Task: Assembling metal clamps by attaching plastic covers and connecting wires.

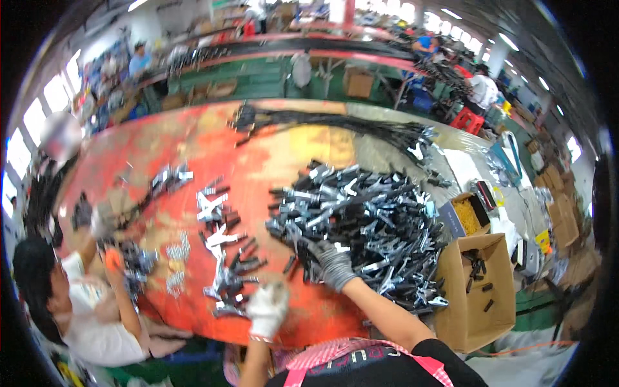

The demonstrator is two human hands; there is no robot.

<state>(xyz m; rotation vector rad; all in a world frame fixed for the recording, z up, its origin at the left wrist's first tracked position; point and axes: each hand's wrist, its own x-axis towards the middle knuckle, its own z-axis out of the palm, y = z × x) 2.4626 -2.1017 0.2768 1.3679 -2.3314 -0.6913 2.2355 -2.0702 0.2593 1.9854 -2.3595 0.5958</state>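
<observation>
A large heap of metal clamps with black handles point(361, 219) covers the middle right of the table. At its near left edge is my right hand point(334, 266) in a grey glove, its fingers bent around a clamp at the heap's margin; part of the grip is hidden. My left hand point(268, 306), in a white glove, is beside the near end of a row of clamps point(222, 248). It is blurred, and whether its fingers hold anything does not show.
An open cardboard box point(445, 322) with several black pieces stands to the right, near a smaller box of yellow bits point(467, 215). Long black cables point(335, 121) lie along the far side. A co-worker point(97, 309) in white works at the left beside small metal parts point(176, 250).
</observation>
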